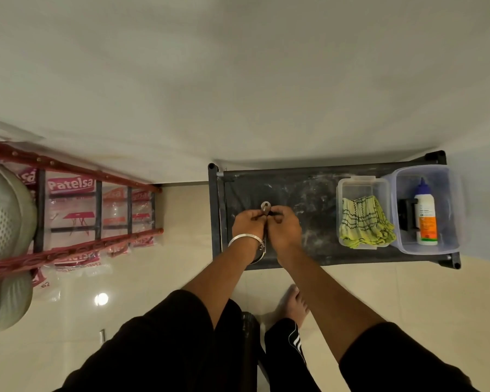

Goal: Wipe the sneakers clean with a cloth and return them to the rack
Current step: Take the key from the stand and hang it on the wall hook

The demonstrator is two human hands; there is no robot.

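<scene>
1. We see our two hands meeting over the middle of the rack's top shelf, fingers curled inward and pinching a small grey metal piece (265, 207) with a dark bit beside it; what the piece is we cannot tell
2. Our left hand (248, 223) has its fingers bent around the left side of that piece, and a silver bangle (245, 239) circles the wrist
3. Our right hand (284, 226) has its fingers bent too, thumb and fingertips closed on the same small piece from the right, touching the left hand
4. Under the hands lies the rack (317, 193), a black frame with a dusty dark top shelf, standing against the pale wall
5. The cloth (364, 222), yellow-green with dark stripes, sits bunched in a small clear container (354, 183) on the right part of that shelf, apart from both hands
6. Just right of it a larger clear tub (447, 244) holds a white bottle (425, 219) with a blue cap and orange label, and a black object beside the bottle
7. No sneakers show on the top shelf
8. To the far left stands a red folding frame (77, 247) wrapped in printed plastic; a bare foot (296, 305) rests on the glossy tile floor below
</scene>
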